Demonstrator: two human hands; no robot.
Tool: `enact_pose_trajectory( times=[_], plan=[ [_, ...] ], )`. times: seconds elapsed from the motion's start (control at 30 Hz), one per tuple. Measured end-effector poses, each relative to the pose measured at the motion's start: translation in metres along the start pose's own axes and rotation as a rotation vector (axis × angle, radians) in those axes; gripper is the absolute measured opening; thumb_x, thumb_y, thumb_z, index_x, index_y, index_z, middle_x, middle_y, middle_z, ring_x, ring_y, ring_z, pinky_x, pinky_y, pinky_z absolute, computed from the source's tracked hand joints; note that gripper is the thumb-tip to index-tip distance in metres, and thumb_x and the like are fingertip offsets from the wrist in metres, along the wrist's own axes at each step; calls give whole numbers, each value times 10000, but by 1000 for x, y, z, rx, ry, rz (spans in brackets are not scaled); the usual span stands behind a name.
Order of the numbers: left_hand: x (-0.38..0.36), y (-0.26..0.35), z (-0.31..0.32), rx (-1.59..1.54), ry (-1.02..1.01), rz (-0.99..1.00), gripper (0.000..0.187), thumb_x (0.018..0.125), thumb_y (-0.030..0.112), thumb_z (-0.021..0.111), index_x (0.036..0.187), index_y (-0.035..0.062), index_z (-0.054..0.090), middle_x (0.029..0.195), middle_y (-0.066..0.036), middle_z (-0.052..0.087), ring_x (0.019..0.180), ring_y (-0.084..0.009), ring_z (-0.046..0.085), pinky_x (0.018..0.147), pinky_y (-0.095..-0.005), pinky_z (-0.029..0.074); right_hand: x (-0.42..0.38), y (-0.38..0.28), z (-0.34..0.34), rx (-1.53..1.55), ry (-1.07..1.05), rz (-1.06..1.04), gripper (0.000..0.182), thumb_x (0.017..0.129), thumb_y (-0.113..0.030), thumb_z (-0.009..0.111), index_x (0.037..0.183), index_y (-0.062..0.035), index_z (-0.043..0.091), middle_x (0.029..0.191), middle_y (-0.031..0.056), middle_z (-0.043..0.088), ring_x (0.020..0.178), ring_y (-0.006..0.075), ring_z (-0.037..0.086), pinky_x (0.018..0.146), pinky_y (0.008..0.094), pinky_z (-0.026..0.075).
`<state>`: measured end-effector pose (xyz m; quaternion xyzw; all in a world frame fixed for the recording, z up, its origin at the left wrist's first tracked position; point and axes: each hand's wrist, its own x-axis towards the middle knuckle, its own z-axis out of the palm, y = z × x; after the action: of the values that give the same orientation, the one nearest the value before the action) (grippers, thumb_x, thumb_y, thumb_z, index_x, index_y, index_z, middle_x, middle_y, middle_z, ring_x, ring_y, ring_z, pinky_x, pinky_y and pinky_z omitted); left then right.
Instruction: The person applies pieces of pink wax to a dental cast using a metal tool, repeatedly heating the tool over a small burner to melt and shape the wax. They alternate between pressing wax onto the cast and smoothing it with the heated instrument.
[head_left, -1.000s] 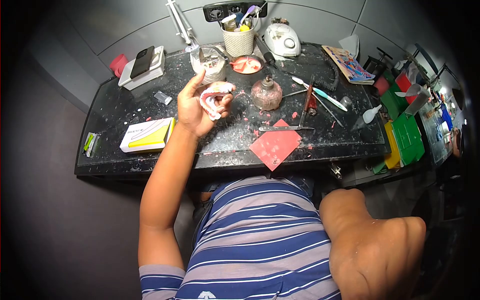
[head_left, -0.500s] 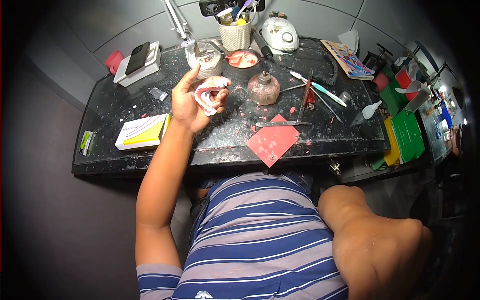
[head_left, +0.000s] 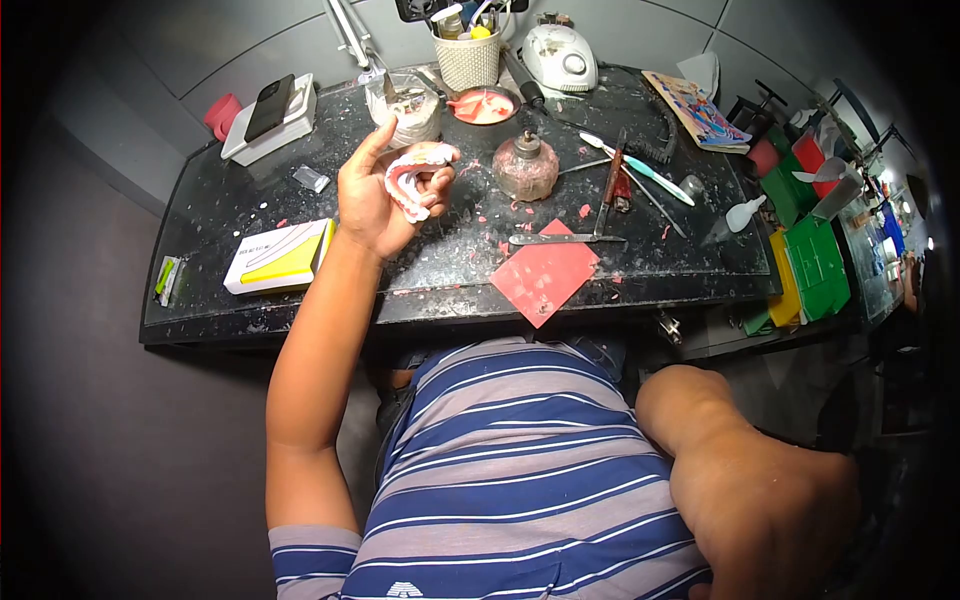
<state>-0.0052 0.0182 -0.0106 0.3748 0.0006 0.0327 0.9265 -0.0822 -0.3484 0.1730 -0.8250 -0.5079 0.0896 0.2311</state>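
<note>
My left hand (head_left: 372, 205) is raised over the left-middle of the bench, its fingers curled round a dental model (head_left: 405, 184). The model is a white horseshoe-shaped arch with a pink band along it, turned to face me. My left thumb points up, away from it. Close to the camera at the lower right is my right hand (head_left: 775, 495), its back towards me; the fingers are hidden. Below the left hand lies a white and yellow box (head_left: 280, 258). To its right stand a round glass burner (head_left: 526, 168) and a pink wax sheet (head_left: 545, 275).
A knife (head_left: 565, 239) lies across the wax sheet, with a toothbrush (head_left: 640, 170) and slim tools nearby. Behind are a glass jar (head_left: 418, 125), a dish of pink wax (head_left: 483, 106), a woven cup (head_left: 467, 65) and a white machine (head_left: 560, 58). A phone (head_left: 271, 107) rests at left.
The view has shifted slightly, so the bench sits a little higher and more to the left. My right hand has moved a little lower. The left hand keeps its hold on the dental model.
</note>
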Motion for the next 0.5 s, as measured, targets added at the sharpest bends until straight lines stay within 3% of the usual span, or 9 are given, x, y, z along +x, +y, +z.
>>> enact_pose_trajectory(
  times=[0.2,0.3,0.5],
  plan=[
    [1,0,-2,14,0,1,760,971,598,424,1095,-123,631,762,-145,623,573,-194,547,528,-313,445,36,27,18,785,-197,-596,236,885,-148,539,783,47,626,753,149,628,598,239,570,548,361,463],
    [1,1,-5,20,-55,-11,740,998,582,386,1141,-121,570,779,-122,580,629,-207,525,593,-341,441,53,46,22,1175,-291,-894,198,836,-84,556,705,47,626,697,175,611,574,265,559,524,391,444],
    [0,1,-4,7,-46,-23,734,1003,575,380,1141,-122,565,777,-121,579,629,-207,529,589,-342,445,54,88,32,1953,-482,-1489,194,739,44,590,548,49,626,586,228,578,527,316,536,476,450,407]
  ],
)
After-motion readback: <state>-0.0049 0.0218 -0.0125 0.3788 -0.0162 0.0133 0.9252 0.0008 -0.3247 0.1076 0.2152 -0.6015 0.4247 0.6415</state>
